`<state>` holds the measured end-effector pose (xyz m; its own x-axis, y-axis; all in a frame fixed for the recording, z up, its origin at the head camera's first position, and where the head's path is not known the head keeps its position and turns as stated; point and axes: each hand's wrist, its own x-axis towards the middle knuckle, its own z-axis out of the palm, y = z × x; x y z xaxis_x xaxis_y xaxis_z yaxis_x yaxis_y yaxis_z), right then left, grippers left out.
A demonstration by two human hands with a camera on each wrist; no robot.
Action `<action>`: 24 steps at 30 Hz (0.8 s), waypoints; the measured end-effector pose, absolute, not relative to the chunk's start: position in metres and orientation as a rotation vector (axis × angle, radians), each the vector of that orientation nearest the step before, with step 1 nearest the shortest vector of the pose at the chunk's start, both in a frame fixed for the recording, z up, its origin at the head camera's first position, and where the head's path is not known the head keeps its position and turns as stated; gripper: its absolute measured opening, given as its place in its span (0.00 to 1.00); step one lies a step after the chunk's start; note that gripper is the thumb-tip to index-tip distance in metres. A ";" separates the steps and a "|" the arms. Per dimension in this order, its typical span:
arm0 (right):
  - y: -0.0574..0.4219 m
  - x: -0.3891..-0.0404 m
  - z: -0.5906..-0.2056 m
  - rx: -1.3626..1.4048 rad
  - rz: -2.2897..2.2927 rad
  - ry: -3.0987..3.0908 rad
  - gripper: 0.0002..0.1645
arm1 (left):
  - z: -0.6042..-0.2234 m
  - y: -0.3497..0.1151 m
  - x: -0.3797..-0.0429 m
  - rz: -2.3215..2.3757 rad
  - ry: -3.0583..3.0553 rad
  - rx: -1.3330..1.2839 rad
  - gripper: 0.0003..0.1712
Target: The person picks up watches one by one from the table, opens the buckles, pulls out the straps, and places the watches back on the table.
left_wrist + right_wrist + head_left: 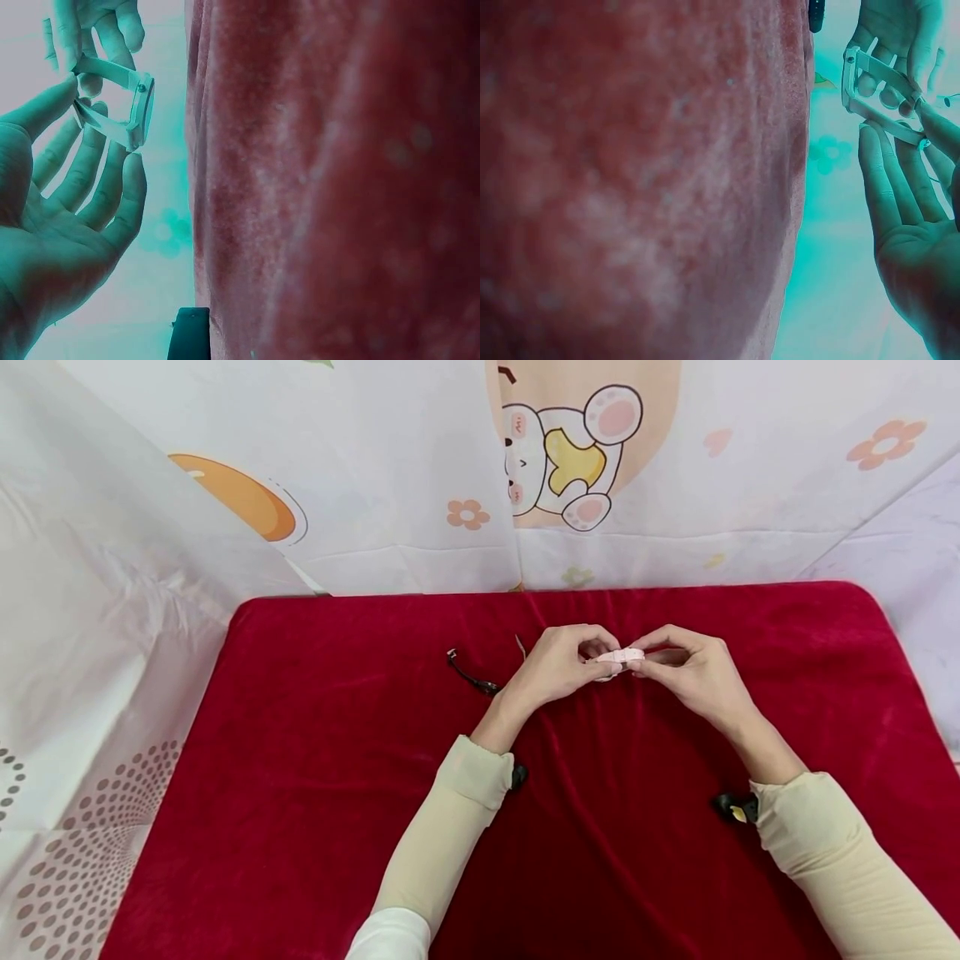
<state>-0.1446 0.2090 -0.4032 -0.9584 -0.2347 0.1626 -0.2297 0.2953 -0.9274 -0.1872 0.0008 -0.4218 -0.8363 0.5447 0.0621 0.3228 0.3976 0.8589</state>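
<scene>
A pale pink wristwatch is held up between the two hands above the red cloth, its strap bent into a loop. On one side my left hand pinches the strap between thumb and fingers. From the other side my right hand grips the strap with thumb and fingertips. In the left wrist view, the watch shows its case edge-on with a small crown. The right wrist view shows the strap running from the case to where the fingertips of both hands meet.
A short black cable lies on the red cloth, left of the left hand. Beside that hand a thin grey strip sticks out. A printed white curtain hangs behind the table's far edge.
</scene>
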 end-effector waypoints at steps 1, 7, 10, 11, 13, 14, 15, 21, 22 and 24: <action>0.209 -0.145 -0.403 -0.451 -1.809 2.520 0.11 | -0.422 0.001 -0.187 1.416 2.427 0.774 0.07; 0.210 -0.145 -0.406 -0.459 -1.825 2.492 0.10 | -0.425 0.002 -0.188 1.417 2.414 0.781 0.07; 0.213 -0.149 -0.416 -0.459 -1.845 2.473 0.11 | -0.425 0.002 -0.189 1.412 2.417 0.781 0.06; 0.215 -0.151 -0.419 -0.458 -1.849 2.470 0.11 | -0.425 0.002 -0.189 1.411 2.420 0.785 0.06; 0.218 -0.154 -0.426 -0.455 -1.861 2.463 0.11 | -0.425 0.002 -0.189 1.411 2.426 0.793 0.06; 0.219 -0.155 -0.429 -0.448 -1.864 2.462 0.11 | -0.425 0.002 -0.189 1.411 2.427 0.797 0.07; 0.219 -0.155 -0.430 -0.445 -1.865 2.461 0.11 | -0.425 0.002 -0.189 1.412 2.427 0.802 0.07; 0.219 -0.155 -0.429 -0.435 -1.885 2.446 0.11 | -0.425 0.002 -0.189 1.415 2.425 0.813 0.06; 0.219 -0.155 -0.429 -0.431 -1.886 2.446 0.11 | -0.425 0.002 -0.189 1.416 2.424 0.810 0.06; 0.218 -0.155 -0.429 -0.430 -1.886 2.446 0.11 | -0.424 0.001 -0.189 1.417 2.421 0.805 0.06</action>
